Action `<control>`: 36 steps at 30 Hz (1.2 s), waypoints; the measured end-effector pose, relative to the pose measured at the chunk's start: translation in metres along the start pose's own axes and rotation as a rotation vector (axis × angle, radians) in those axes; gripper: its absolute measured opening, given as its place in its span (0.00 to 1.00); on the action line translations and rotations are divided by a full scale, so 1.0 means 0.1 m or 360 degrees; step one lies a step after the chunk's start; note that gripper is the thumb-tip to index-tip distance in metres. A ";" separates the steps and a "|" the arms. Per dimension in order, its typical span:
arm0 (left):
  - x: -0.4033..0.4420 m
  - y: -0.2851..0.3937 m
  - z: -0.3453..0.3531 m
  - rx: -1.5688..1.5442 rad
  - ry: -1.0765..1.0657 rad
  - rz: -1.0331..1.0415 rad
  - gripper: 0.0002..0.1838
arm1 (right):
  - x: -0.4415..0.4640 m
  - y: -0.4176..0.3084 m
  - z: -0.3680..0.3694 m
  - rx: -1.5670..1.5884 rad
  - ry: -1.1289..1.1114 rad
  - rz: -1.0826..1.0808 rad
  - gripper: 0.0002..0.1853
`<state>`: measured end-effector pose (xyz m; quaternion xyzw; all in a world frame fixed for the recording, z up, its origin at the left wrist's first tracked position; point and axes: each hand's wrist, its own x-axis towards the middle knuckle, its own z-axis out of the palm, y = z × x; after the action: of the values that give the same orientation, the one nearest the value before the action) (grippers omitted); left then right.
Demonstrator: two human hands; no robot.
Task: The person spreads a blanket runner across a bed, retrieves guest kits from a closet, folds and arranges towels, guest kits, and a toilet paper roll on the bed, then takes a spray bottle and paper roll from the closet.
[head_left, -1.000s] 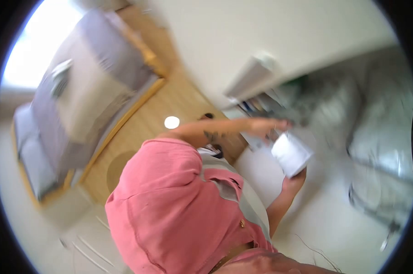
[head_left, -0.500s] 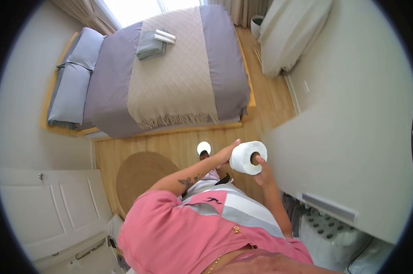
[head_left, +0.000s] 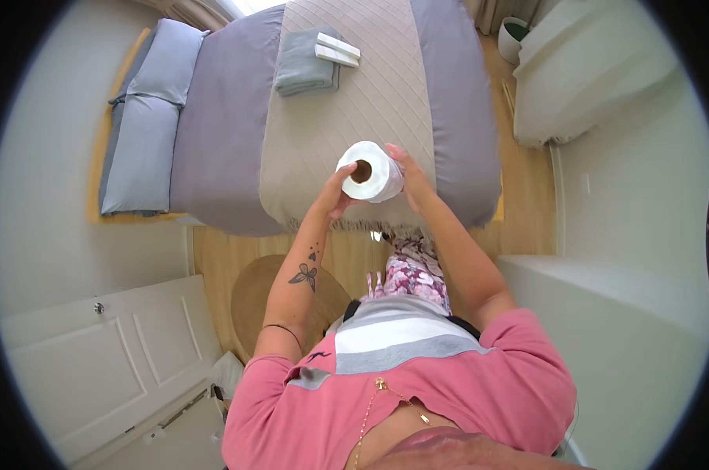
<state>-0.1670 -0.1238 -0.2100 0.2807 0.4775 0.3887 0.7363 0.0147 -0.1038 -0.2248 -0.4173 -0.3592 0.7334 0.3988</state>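
Observation:
A white toilet paper roll [head_left: 382, 178] with a brown cardboard core is held between my two hands, over the near edge of the bed. My left hand [head_left: 336, 192] grips its left side, the thumb at the rim of the core opening and the other fingers partly hidden beneath. Against the right side of the roll, my right hand [head_left: 411, 178] is curved with its fingers partly behind it. Beyond the roll, a folded grey-green towel [head_left: 301, 66] lies on the beige throw [head_left: 346, 117], with two small white bars or packets [head_left: 337, 55] on top.
The bed [head_left: 221, 117] has purple-grey bedding and blue-grey pillows [head_left: 139, 153] at the left. A round brown rug [head_left: 252, 301] lies on the wooden floor. At left is a white door [head_left: 96, 360]; a plant pot [head_left: 511, 43] and hanging pale fabric [head_left: 582, 70] are at right.
I have turned and come closer to the bed. The toilet paper roll has moved from right of my body to in front of me, over the bed's edge, still in both hands.

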 end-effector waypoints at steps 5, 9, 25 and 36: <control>1.30 0.49 -0.53 -0.0199 0.0099 0.0049 0.35 | 1.36 0.34 -0.42 0.0155 0.0346 0.0276 0.36; 2.55 0.62 -1.05 -0.0209 0.0311 -0.0021 0.37 | 2.04 0.68 -0.80 0.0127 0.0444 0.0307 0.30; 4.34 0.56 -1.50 -0.0160 0.0904 0.0188 0.27 | 3.41 0.69 -1.09 0.0266 0.0370 0.0057 0.22; 4.27 0.44 -1.38 -0.0273 0.0959 0.0744 0.21 | 4.54 0.64 -0.72 -0.1121 0.0481 -0.0790 0.39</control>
<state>-0.2042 0.2650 -0.4364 0.1927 0.5611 0.6496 0.4755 -0.0908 0.2850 -0.4562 -0.5311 -0.6136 0.3797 0.4441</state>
